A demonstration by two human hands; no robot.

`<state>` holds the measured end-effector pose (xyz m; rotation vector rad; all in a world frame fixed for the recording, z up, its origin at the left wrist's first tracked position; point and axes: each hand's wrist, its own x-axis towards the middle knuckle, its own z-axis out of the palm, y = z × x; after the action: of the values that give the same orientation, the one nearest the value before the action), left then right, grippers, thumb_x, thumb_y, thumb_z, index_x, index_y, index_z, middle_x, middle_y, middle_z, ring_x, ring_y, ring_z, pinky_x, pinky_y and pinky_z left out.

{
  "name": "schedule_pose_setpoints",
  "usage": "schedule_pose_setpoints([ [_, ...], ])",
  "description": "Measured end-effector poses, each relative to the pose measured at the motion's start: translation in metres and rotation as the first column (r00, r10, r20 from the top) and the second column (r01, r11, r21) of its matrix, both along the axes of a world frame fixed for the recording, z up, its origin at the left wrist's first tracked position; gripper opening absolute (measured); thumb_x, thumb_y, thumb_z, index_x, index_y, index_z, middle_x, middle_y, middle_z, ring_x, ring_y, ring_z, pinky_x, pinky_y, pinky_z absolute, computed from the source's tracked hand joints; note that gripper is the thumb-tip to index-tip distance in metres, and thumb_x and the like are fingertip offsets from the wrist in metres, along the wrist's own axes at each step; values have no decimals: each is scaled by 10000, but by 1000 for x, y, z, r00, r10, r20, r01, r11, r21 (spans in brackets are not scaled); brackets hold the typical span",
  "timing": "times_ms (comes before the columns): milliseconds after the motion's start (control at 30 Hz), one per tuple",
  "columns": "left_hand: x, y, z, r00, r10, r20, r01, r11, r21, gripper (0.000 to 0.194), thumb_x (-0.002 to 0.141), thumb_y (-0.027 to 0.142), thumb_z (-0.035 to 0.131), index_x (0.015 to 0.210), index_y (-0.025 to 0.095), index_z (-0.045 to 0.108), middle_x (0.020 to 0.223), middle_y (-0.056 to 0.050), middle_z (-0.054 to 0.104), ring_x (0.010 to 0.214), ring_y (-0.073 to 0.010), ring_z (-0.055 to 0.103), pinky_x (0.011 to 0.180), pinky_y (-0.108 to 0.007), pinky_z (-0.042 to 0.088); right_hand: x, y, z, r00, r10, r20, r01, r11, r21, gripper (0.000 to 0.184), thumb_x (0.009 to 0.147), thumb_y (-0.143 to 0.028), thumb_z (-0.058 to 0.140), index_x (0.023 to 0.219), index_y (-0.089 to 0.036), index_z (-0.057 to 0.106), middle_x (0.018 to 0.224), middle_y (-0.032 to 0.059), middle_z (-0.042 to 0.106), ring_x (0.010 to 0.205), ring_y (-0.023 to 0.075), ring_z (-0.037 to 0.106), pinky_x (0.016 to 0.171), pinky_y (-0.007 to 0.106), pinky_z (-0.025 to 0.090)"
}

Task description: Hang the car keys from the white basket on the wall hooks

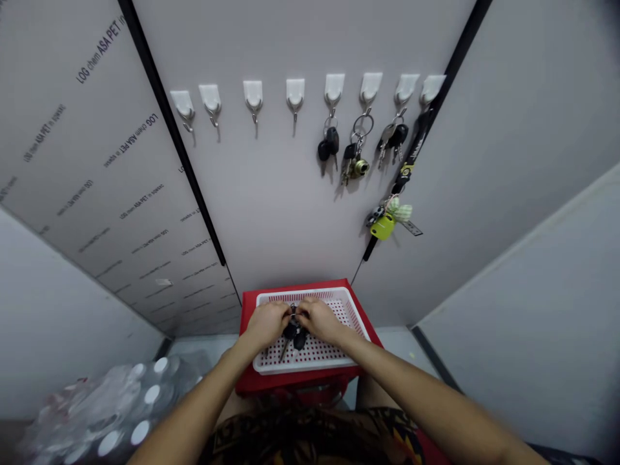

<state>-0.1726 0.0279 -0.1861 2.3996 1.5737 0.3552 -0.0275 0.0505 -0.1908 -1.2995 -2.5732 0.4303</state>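
Both my hands meet over a white perforated basket. My left hand and my right hand pinch a bunch of keys from either side near its ring. Black key heads and a metal blade hang below my fingertips, over the basket floor. Part of the ring is hidden by my fingers. Beneath the basket is a red stool.
White hooks line the wall ahead. Several on the right carry key bunches, the last a black lanyard with a lime-green tag. Wrapped bottles stand at lower left.
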Motion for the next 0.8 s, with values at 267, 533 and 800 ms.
schedule_pose_setpoints([
  [267, 1, -2, 0, 998, 18, -57, -17, 1000, 24, 179, 703, 231, 324, 693, 187, 497, 749, -25, 568, 697, -147, 500, 598, -240, 347, 25, 2, 3, 991, 9, 132, -9, 1000, 1, 199, 614, -169, 438, 784, -161, 542, 757, 56, 512, 746, 148, 434, 665, 244, 316],
  [533, 0, -2, 1, 986, 37, 164, -32, 999, -33, 200, 667, 213, 391, 837, 198, 495, 862, -33, 551, 803, -161, 478, 700, -271, 343, 21, 0, 13, 963, -132, -234, 67, 961, -267, 65, 610, -113, 396, 600, -147, 450, 483, -37, 429, 460, 64, 384, 466, 183, 299],
  [800, 19, 3, 16, 590, 66, 805, 167, 965, -202, 198, 679, 281, 391, 782, 143, 489, 733, -5, 539, 688, -109, 470, 659, -221, 363, 2, 7, 73, 741, -278, -612, -161, 810, -563, 114, 601, -242, 484, 604, -139, 434, 490, -47, 482, 418, 46, 438, 445, 184, 351],
])
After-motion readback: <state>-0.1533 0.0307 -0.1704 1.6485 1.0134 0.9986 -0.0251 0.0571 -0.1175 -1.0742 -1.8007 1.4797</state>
